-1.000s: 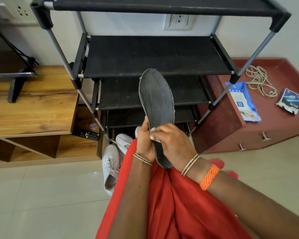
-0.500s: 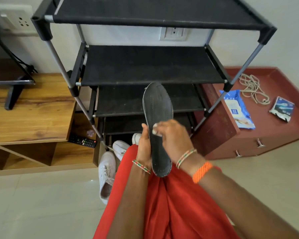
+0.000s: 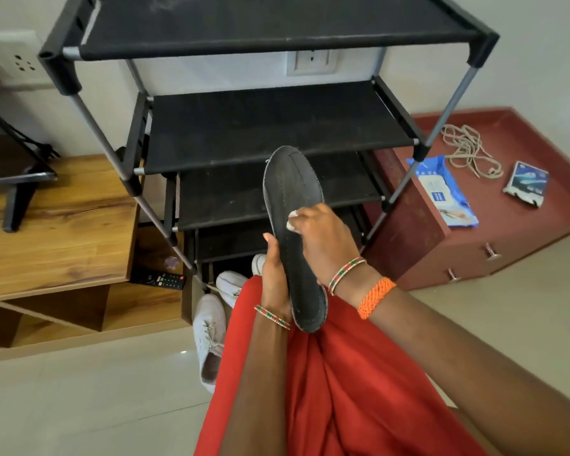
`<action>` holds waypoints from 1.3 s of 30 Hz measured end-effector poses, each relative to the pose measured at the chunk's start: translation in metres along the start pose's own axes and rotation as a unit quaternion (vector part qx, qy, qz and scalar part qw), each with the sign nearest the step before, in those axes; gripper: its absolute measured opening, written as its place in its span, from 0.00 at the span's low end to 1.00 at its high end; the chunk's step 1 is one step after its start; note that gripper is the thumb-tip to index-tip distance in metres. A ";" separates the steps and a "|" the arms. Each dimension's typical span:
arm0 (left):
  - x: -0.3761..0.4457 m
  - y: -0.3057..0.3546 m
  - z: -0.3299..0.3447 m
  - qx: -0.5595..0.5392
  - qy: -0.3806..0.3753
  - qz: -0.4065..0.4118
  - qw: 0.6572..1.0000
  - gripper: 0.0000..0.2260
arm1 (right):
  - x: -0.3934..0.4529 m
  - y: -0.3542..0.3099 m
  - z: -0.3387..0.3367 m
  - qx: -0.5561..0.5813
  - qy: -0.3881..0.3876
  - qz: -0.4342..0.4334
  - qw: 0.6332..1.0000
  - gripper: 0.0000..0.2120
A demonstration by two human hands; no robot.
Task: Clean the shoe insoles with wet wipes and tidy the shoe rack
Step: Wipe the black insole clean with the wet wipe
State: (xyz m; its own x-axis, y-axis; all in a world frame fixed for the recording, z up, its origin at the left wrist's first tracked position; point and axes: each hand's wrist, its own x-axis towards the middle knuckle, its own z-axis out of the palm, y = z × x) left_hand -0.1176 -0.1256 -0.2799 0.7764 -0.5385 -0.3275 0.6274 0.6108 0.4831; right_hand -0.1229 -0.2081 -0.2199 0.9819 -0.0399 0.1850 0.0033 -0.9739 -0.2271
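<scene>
A dark grey insole (image 3: pixel 290 192) stands upright in front of the black shoe rack (image 3: pixel 270 126). My left hand (image 3: pixel 273 274) grips its lower left edge, thumb on the front face. My right hand (image 3: pixel 323 238) pinches a small white wet wipe (image 3: pixel 292 220) and presses it on the middle of the insole. A blue wet wipes pack (image 3: pixel 441 192) lies on the red cabinet (image 3: pixel 494 238) to the right. White shoes (image 3: pixel 208 334) lie on the floor below the rack, partly hidden by my red garment.
A wooden TV unit (image 3: pixel 53 232) stands at the left, with a black remote (image 3: pixel 158 279) on its lower shelf. On the red cabinet lie a coiled rope (image 3: pixel 468 153) and a small packet (image 3: pixel 525 182). Pale tiled floor (image 3: pixel 79 390) spreads in front.
My right hand with the wipe has slid up the insole from near the heel to its middle. The insole has sunk a little lower in front of the rack.
</scene>
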 end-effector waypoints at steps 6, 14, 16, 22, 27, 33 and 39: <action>0.007 0.000 -0.009 0.015 0.026 0.045 0.999 0.34 | -0.043 -0.020 0.028 0.048 0.017 -0.052 0.997 0.14; -0.001 -0.007 0.008 0.038 0.032 -0.004 0.999 0.30 | 0.005 0.023 0.002 -0.022 0.013 -0.005 1.000 0.17; -0.003 -0.008 0.008 0.040 0.025 -0.008 0.999 0.31 | 0.006 0.024 0.002 -0.002 0.041 0.022 0.999 0.16; -0.002 -0.002 -0.002 0.009 0.041 0.007 0.999 0.34 | -0.054 -0.017 0.025 0.044 0.075 -0.028 0.996 0.19; -0.001 0.003 0.004 0.024 0.057 0.043 0.997 0.28 | -0.030 -0.008 0.023 0.049 0.105 -0.003 0.993 0.13; -0.008 0.006 0.008 -0.006 0.035 0.071 0.997 0.27 | 0.007 -0.012 0.002 0.061 0.073 0.013 0.995 0.17; -0.020 0.023 0.010 -0.006 -0.010 0.060 0.998 0.24 | -0.021 -0.035 0.009 0.068 0.084 -0.008 0.994 0.18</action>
State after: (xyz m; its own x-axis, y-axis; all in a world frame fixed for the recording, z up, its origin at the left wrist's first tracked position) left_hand -0.1187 -0.1066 -0.2541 0.8445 -0.4728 -0.2515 0.5310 0.6782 0.5081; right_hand -0.1414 -0.1711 -0.2246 0.9359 -0.0737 0.3446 0.0547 -0.9356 -0.3487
